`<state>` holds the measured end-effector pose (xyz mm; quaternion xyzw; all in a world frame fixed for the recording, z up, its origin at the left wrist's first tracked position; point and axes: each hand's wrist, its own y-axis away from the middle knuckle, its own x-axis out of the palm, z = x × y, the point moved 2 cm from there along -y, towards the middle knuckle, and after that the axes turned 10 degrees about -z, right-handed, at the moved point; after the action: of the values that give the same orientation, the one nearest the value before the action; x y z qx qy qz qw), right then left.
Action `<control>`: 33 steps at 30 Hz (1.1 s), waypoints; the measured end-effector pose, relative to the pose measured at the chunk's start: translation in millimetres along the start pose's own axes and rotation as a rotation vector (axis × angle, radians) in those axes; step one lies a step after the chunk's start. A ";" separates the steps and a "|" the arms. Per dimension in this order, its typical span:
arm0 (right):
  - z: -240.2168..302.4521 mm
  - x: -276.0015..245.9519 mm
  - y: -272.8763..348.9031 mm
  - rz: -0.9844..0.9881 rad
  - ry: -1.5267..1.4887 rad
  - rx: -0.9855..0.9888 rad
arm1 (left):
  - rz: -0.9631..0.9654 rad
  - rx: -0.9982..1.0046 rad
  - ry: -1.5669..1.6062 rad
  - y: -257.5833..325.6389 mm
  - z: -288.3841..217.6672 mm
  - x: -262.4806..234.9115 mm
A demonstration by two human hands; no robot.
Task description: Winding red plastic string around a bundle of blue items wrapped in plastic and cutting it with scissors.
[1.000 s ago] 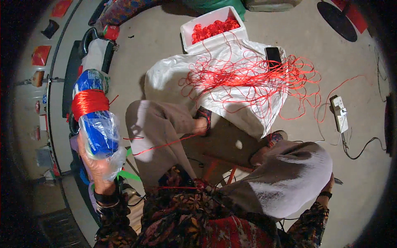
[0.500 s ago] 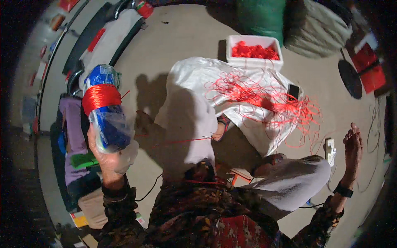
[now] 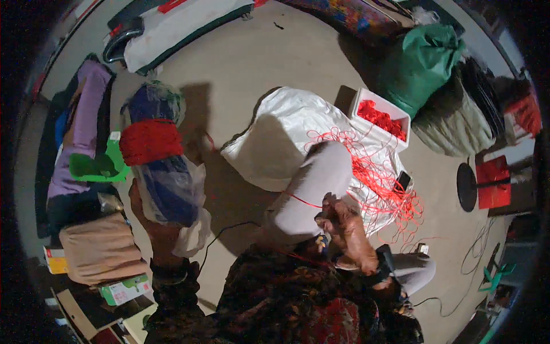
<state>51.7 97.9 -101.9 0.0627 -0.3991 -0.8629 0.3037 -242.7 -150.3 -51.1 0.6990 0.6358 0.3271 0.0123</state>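
My left hand point(image 3: 153, 229) grips the lower end of a blue bundle point(image 3: 166, 192) covered in clear plastic. Red cord point(image 3: 152, 141) is wound in a thick band round the bundle's middle. Over my knee, my right hand point(image 3: 350, 235) has its fingers curled in a pinch, and a thin red strand runs to it from the left across the light trouser leg. Beyond the knee, a loose tangle of red cord point(image 3: 372, 178) lies on a white sheet point(image 3: 260, 152) on the floor.
Behind the sheet stands a white box point(image 3: 382, 129) of red cord, beside a green sack point(image 3: 421, 69) and a pale sack point(image 3: 455, 123). A dark phone point(image 3: 403, 182) rests on the sheet. At left are a green plastic basket point(image 3: 94, 166) and a tan cushion point(image 3: 103, 249).
My right hand has swung in from far right to above my knee, its fingers now curled. The bundle stays in my left hand. The whole view has turned.
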 end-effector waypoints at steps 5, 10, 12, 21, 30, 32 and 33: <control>-48.5 3.0 -13.1 0.099 0.073 -0.417 | -0.068 0.008 0.055 3.8 5.6 -47.9; -28.1 -3.5 5.1 0.096 0.342 -0.543 | -0.145 0.003 0.102 13.0 18.7 -91.7; -24.3 -15.7 6.5 0.098 0.550 -0.559 | -0.169 0.003 0.115 14.6 23.7 -102.7; 40.2 -0.3 35.9 0.029 0.247 -0.346 | -0.250 0.026 0.150 16.6 30.9 -137.5; 97.6 27.9 53.9 0.024 0.053 -0.532 | -0.291 0.048 0.174 16.8 31.7 -156.9; 103.2 3.0 45.5 0.042 0.057 -0.542 | -0.299 0.053 0.180 17.2 31.3 -162.4; 111.0 -23.1 37.4 0.073 0.085 -0.553 | -0.298 0.056 0.181 16.6 30.4 -162.6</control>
<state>49.2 164.8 -3.0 -0.0009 -0.1375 -0.9241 0.3566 -210.1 -287.2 -139.6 0.5648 0.7398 0.3654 -0.0158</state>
